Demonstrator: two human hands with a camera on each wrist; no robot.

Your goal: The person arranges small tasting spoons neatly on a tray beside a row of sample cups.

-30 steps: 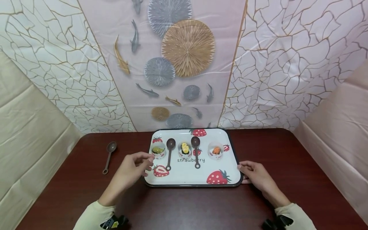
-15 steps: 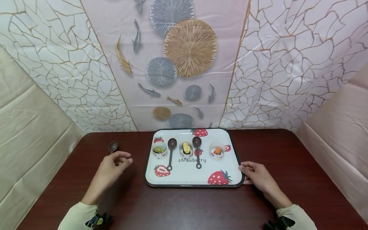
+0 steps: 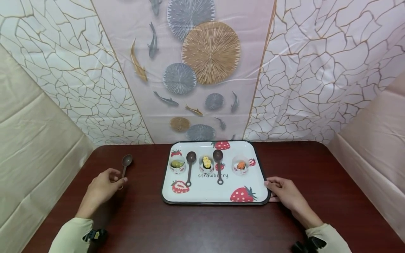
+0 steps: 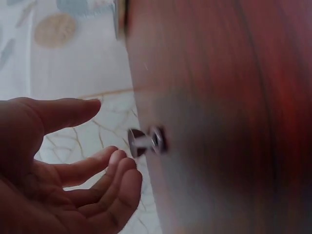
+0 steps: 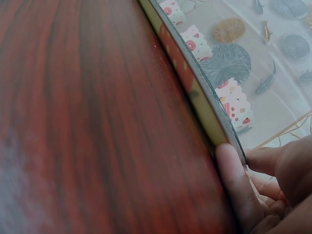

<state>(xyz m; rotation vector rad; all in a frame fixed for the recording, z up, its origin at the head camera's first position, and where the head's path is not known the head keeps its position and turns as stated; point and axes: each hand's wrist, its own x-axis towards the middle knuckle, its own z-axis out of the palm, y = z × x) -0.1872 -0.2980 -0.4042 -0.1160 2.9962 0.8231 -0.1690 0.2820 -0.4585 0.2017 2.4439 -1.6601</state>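
Left of the tray, a dark spoon (image 3: 127, 161) lies on the table, and my left hand (image 3: 100, 189) hovers beside its handle. In the left wrist view the thumb and fingers of my left hand (image 4: 83, 165) are apart with nothing between them, near the spoon (image 4: 146, 141). My right hand (image 3: 288, 195) grips the right edge of the strawberry-patterned tray (image 3: 209, 196). Seen from the right wrist, the thumb and fingers of my right hand (image 5: 263, 190) pinch the tray's rim (image 5: 195, 87).
On the tray stand three small cups holding green food (image 3: 177, 164), yellow food (image 3: 207, 162) and orange food (image 3: 241, 165). Two brown spoons, one left (image 3: 190, 168) and one right (image 3: 219, 167), lie beside the middle cup. A patterned cloth (image 3: 209, 105) hangs behind the table.
My left hand has moved left from the tray's left edge to the lone spoon. My right hand has stayed on the tray's right edge.
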